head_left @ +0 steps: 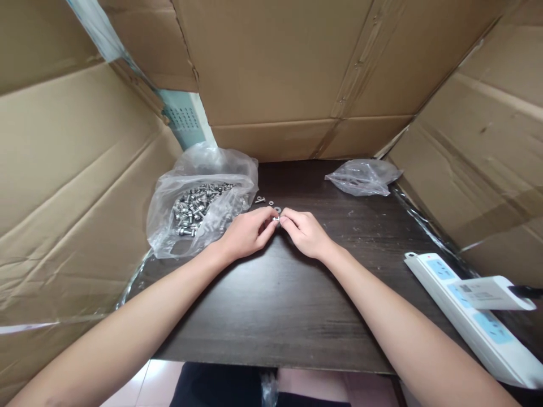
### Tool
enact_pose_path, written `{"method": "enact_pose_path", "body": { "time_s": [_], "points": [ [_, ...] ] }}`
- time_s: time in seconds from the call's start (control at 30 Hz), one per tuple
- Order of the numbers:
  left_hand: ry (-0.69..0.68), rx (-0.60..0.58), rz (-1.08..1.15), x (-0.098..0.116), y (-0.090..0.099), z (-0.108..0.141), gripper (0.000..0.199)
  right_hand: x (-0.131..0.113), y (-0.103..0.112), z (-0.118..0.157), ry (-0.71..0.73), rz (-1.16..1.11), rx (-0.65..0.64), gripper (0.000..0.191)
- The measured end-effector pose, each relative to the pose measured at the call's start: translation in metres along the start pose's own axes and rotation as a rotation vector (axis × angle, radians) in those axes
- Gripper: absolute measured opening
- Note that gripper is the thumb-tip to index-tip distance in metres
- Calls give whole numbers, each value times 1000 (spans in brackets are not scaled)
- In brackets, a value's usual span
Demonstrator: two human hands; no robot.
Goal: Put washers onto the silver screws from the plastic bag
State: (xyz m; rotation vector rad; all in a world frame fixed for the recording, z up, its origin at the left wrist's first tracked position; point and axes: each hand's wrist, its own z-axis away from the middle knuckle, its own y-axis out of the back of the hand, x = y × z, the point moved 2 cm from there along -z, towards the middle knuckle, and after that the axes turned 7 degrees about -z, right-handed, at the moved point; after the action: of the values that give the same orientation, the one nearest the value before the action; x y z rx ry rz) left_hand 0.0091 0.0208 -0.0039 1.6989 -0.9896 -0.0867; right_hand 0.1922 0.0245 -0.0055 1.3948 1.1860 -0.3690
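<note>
Above the middle of the dark table, my left hand [251,230] and my right hand [306,230] meet fingertip to fingertip. Between them shows a small silver bolt [276,219]. My left hand pinches one end of it, and my right thumb and forefinger close on the other; the fingers cover most of the bolt. Just beyond the fingertips lie a washer [277,210], a smaller ring [271,203] and a loose bolt [260,199]. Left of my left hand, an opened clear plastic bag [159,217] holds a heap of metal bolts [195,206].
A second clear plastic bag [363,176] lies at the back right of the table [271,305]. On the right is a white power strip [462,311] with a white plug-in adapter [494,293] and a black cable. Cardboard walls [271,68] enclose the back and both sides.
</note>
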Motion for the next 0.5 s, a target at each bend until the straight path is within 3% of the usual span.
{"method": "enact_pose_path", "body": {
  "time_s": [0.5],
  "points": [
    [7,-23,-17,0,1,0,17,-3,2,0,13,-42,2,25]
  ]
}}
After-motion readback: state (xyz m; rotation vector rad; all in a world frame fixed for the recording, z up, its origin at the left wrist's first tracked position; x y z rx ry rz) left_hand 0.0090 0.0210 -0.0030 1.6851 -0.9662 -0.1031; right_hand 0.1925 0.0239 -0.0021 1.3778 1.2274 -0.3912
